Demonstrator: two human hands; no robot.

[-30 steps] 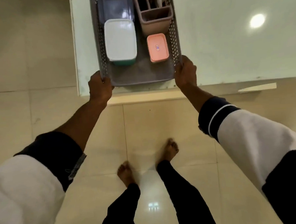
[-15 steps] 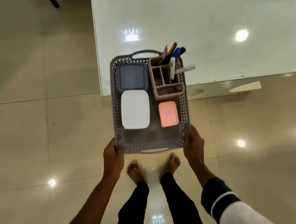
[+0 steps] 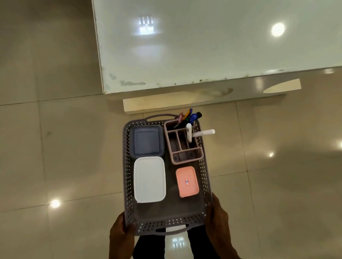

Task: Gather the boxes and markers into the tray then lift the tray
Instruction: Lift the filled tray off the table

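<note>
Tray [image 3: 207, 179] held clear of the table [image 3: 220, 35], over the floor, left hand [image 3: 120, 232] and right hand [image 3: 216, 215] wrapped round its near corners for level balance, boxes [image 3: 149, 179] and markers [image 3: 189, 118] inside.

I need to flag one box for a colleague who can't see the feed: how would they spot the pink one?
Find the grey perforated tray held in both hands. Along its right side, just nearer the person than the divided marker holder, lies the pink box. It is the smallest lidded box, and the only one with a small label on its lid.
</note>
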